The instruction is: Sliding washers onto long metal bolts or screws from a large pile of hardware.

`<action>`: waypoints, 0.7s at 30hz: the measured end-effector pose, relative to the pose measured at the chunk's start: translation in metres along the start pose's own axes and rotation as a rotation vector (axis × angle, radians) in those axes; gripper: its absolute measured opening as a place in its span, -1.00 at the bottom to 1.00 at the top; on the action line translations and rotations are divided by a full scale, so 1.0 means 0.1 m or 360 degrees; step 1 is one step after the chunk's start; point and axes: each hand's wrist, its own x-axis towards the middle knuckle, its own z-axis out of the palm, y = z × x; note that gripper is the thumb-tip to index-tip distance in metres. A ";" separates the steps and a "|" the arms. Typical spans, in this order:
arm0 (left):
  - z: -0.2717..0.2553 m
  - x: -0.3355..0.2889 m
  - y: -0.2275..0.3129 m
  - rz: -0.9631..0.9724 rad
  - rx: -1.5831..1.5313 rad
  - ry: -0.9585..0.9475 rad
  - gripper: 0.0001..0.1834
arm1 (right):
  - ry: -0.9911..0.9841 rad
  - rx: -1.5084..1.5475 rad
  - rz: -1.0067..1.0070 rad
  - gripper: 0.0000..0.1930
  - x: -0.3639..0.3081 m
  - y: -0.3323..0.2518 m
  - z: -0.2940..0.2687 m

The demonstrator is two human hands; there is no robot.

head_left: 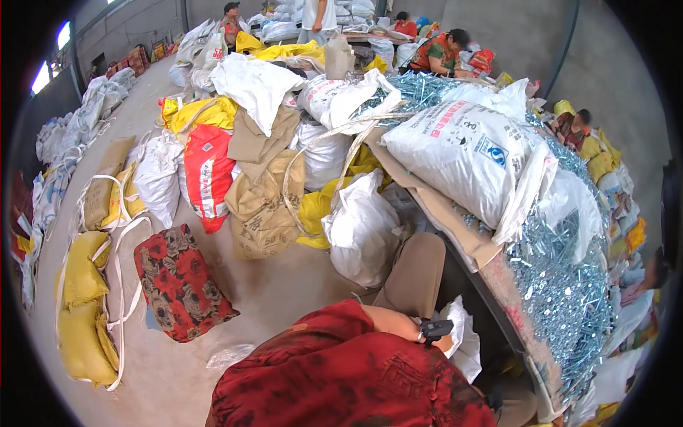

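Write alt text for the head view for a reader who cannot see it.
A red-shirted person has their left hand close to a white bag, beside a table heaped with loose metal pieces. Filled sacks and other people appear farther off.

Workshop/warehouse-type bldg: tall grey walls (491, 32), windows (62, 34) far left, bare floor (178, 370), stuffed sacks (85, 267) left & far, long bench (518, 309) on right heaped w/ metal fasteners (555, 299), several ppl (435, 53) around.
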 end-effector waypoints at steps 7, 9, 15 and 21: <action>-0.03 0.19 0.06 0.0068 -0.0096 0.0049 -0.82 | -0.0003 0.0106 0.0027 -0.70 0.09 0.23 0.21; 0.08 0.37 0.10 0.0104 -0.0188 0.0016 -0.81 | -0.0011 0.0192 0.0092 -0.69 -0.05 0.35 0.40; 0.75 0.59 -0.32 -0.0073 -0.0237 -0.0521 -0.86 | 0.0183 0.0337 0.0150 -0.64 -0.22 0.53 1.02; 2.04 0.77 -1.68 0.1122 -0.2184 -0.2378 -0.91 | 0.1161 -0.0339 0.0956 -0.58 -0.20 1.21 -0.06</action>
